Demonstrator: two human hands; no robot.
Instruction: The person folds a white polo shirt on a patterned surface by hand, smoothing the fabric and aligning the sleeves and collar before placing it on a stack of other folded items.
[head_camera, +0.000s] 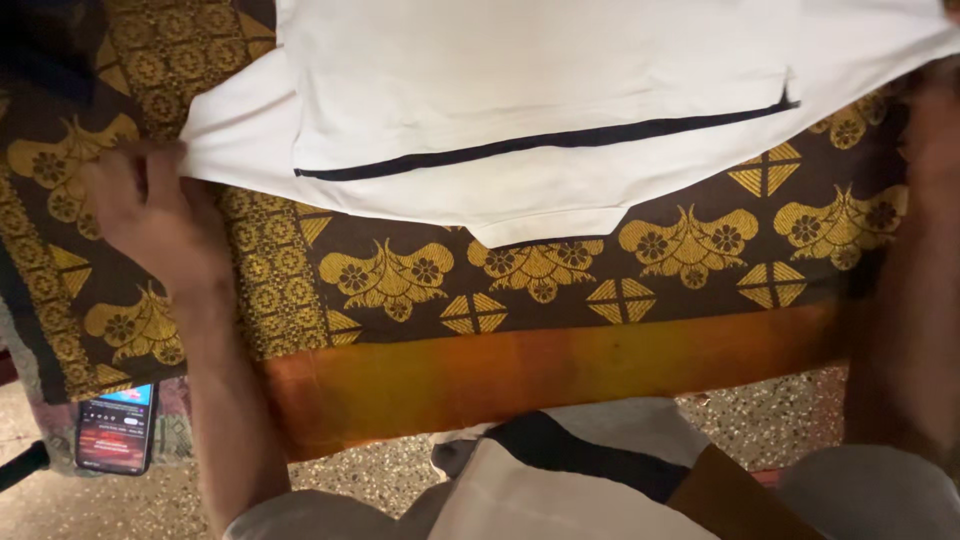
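A white garment (560, 90) with a thin dark stripe lies spread on a brown cloth with gold flower patterns (560, 290). My left hand (150, 215) rests at the garment's left corner, fingers pinching its edge. My right hand (925, 110) is at the far right edge of the view, blurred and mostly cut off, up against the garment's right end. Whether it grips the fabric cannot be made out.
The patterned cloth has an orange border (540, 375) along its near edge. A phone with a lit screen (116, 428) lies at the lower left. Speckled stone floor (770, 420) shows below. Folded white, black and brown clothes (580, 470) sit in my lap.
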